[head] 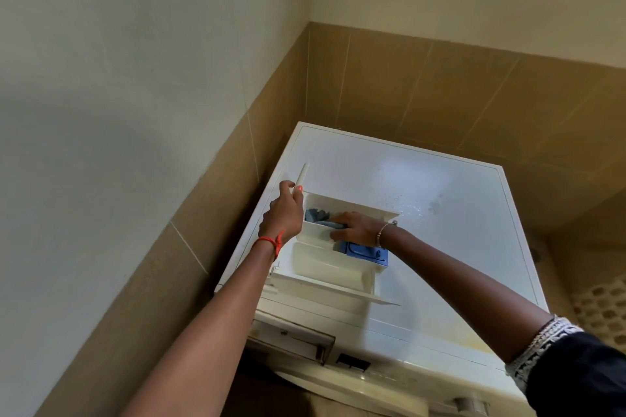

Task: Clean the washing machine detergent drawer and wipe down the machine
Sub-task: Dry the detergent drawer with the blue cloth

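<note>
Your detergent drawer (325, 267) is out of its slot (294, 342) and lies on the top of the washing machine (440, 196), towards the front left corner. Your left hand (284, 213) is clenched round the drawer's front panel (299, 179), which stands up at the far left end. Your right hand (355, 228) grasps a blue-grey cloth (316, 215) and pushes it down into the rear compartment.

You appear to be at the wiping stage, with the machine itself not yet done. To do this well:

- Hold the front panel firmly so the drawer does not skid across the smooth lid as you scrub.
- Bunch the cloth over your fingertips and drive it into the corners and along the dividing walls, where residue is likely to cake.
- Work one compartment at a time, from the back towards the blue insert (367, 252), which your wrist partly covers.
- That insert probably lifts out; wipe beneath it if it does.
- Turn the cloth to a clean face before moving on, or you may only smear the grime about.
</note>
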